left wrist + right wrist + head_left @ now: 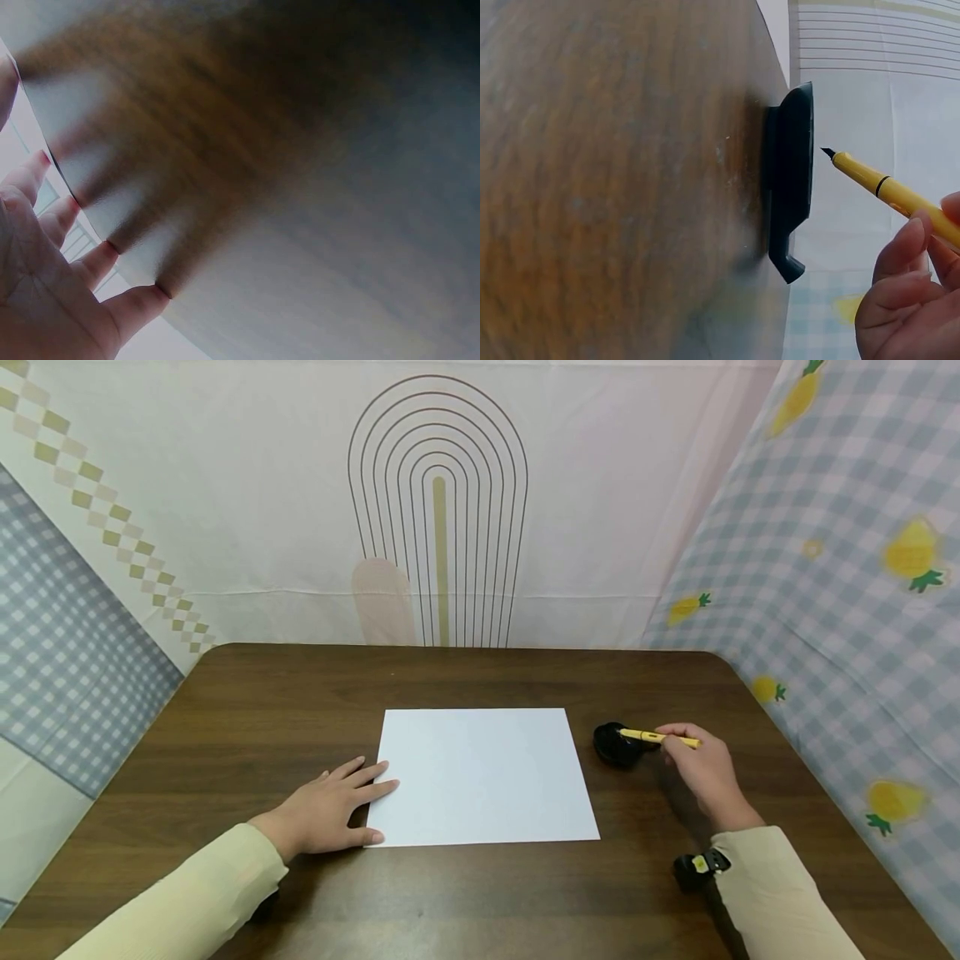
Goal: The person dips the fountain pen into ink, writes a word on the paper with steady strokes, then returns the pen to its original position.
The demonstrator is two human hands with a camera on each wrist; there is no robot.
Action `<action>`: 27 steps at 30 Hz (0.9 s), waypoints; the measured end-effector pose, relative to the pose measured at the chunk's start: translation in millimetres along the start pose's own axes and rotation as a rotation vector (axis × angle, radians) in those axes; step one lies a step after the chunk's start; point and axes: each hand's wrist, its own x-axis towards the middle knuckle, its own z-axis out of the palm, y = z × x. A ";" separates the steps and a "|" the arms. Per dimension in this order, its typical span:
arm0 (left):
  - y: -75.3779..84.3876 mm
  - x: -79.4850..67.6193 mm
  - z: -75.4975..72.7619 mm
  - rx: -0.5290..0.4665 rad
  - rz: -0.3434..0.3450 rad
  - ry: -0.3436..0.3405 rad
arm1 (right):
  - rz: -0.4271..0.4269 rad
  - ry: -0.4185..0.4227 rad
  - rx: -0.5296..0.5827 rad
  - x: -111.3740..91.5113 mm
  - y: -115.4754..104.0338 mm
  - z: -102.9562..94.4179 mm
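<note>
A white sheet of paper (487, 777) lies flat on the table. My left hand (326, 810) rests at its left edge, fingers spread and fingertips on or beside the paper; the left wrist view shows these fingers (139, 307) reaching down to the tabletop. Between thumb and fingers, my right hand (705, 772) pinches a yellow fountain pen (641, 736). To the right of the paper sits a small black dish (613, 750) with a short bent handle or lip. In the right wrist view, the pen's dark nib (827, 152) points toward the dish's rim, a small gap apart.
The brown wooden table (300, 693) has rounded far corners. A white patterned cloth (600, 485) hangs behind it, and blue checked cloths hang at both sides. A black device (701, 867) is strapped at my right wrist.
</note>
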 end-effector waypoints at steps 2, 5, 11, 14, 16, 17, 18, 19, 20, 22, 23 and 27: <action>-0.1 0.0 -0.1 0.000 0.000 0.000 | -0.003 -0.002 0.008 -0.2 -1.8 -0.4; -0.3 0.0 0.0 -0.001 0.000 0.000 | -0.009 -0.008 0.031 -0.1 -4.8 -0.8; -0.4 0.1 0.5 -0.008 0.001 -0.003 | -0.007 -0.026 0.064 0.4 -9.3 -0.6; -0.7 0.0 0.7 -0.006 -0.001 -0.007 | -0.007 -0.032 0.072 0.6 -11.2 0.8; -0.8 0.0 0.9 -0.005 -0.002 -0.009 | -0.008 -0.036 0.077 1.0 -12.4 2.3; -0.8 0.1 0.9 -0.005 -0.002 -0.010 | -0.010 -0.038 0.078 1.2 -13.1 3.3; -0.9 0.1 1.0 -0.005 -0.002 -0.010 | -0.011 -0.038 0.080 1.4 -13.9 4.4; -0.9 0.2 1.0 -0.005 -0.003 -0.010 | -0.014 -0.040 0.081 1.7 -14.7 5.8; -1.0 0.2 1.0 -0.005 -0.004 -0.010 | -0.017 -0.044 0.083 1.9 -15.7 7.2; -0.9 0.2 1.0 -0.003 -0.005 -0.009 | -0.028 -0.048 0.084 2.2 -18.2 10.6; -0.9 0.1 1.0 -0.003 -0.007 -0.009 | -0.035 -0.054 0.084 2.4 -19.5 12.4; -0.7 0.1 0.8 -0.004 -0.010 -0.011 | -0.051 -0.073 0.091 4.4 -25.4 20.1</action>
